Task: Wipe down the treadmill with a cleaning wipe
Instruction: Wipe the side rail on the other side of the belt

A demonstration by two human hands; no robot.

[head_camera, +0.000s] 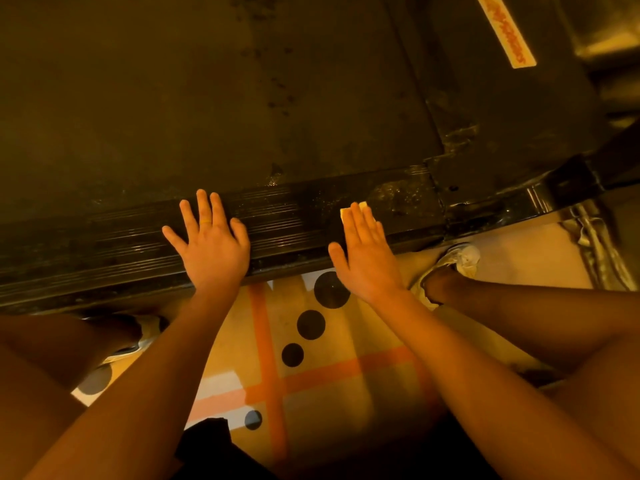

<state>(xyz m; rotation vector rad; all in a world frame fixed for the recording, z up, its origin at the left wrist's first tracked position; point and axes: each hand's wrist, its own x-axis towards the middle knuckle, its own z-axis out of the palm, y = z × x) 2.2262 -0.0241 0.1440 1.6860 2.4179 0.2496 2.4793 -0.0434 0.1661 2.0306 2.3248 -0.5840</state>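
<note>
Right hand (363,258) presses wipe (362,205) onto treadmill rail (294,220) (long axis left-right).

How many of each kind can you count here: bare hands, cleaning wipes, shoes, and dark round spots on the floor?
Bare hands (left hand, right hand): 2
Pale cleaning wipe under the right fingers: 1
Pale sports shoes: 2
Dark round floor spots: 5
Total: 10

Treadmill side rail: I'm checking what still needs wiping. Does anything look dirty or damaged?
Yes. Pale specks and grime coat the side rail just right of the right hand and wipe; dark spots dot the belt.
</note>
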